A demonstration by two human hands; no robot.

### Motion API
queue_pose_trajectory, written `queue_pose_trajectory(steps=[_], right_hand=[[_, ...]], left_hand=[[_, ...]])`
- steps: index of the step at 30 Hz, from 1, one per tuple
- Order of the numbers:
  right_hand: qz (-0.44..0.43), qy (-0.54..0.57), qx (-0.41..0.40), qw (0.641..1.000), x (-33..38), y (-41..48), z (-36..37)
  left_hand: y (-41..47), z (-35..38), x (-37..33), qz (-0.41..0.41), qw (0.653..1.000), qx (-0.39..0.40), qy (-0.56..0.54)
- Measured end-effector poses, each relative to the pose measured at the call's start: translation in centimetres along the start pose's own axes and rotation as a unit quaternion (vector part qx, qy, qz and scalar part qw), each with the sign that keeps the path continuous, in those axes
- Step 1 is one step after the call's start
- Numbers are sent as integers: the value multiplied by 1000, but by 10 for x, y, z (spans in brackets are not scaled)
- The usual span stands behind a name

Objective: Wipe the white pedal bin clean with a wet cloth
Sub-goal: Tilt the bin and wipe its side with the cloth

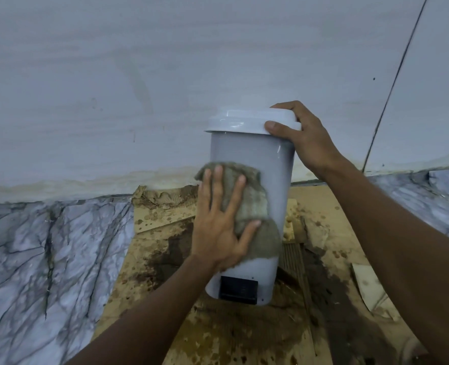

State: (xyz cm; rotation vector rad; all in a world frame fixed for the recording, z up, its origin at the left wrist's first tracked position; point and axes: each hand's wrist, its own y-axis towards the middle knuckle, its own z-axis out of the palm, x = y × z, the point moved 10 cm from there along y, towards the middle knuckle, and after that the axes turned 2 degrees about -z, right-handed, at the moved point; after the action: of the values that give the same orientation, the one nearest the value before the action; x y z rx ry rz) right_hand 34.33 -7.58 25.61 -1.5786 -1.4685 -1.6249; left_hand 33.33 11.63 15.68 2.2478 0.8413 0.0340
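White wall behind. Stained wet cardboard on the floor, white pedal bin standing on it by the wall. Left hand flat, fingers spread, pressing grey cloth on the bin front. Right hand curled over the lid rim, gripping. Black pedal at the base.

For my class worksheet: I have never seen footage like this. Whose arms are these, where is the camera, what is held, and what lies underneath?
There is no machine here: one camera, worn on a person's head, looks forward and down at their own arms. The left hand presses a grey-brown cloth flat against the side of the white pedal bin, fingers straight. The right hand grips the lid at its rim. The black pedal shows at the bottom. The bin stands on stained cardboard laid over a marbled floor, close to a pale wall.
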Motion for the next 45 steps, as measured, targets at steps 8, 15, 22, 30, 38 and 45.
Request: queue_pose_trajectory(steps=[8, 15, 22, 30, 38, 45], right_hand=[[-5, 8, 1, 1000, 3, -2, -1], [8, 2, -6, 1000, -2, 0, -7], [9, 14, -18, 1000, -2, 3, -2], [15, 9, -32, 999, -4, 0, -11], [8, 4, -32, 999, -1, -1, -3], [7, 5, -32, 999, 0, 2, 4]], left_hand=[[27, -1, -37, 104, 987, 1, 120], [-56, 26, 1, 273, 949, 118, 101], [2, 1, -1, 47, 998, 18, -42], [-54, 35, 42, -158, 929, 39, -331], [-107, 47, 48, -219, 882, 41, -414], [-21, 18, 45, -220, 922, -9, -320]])
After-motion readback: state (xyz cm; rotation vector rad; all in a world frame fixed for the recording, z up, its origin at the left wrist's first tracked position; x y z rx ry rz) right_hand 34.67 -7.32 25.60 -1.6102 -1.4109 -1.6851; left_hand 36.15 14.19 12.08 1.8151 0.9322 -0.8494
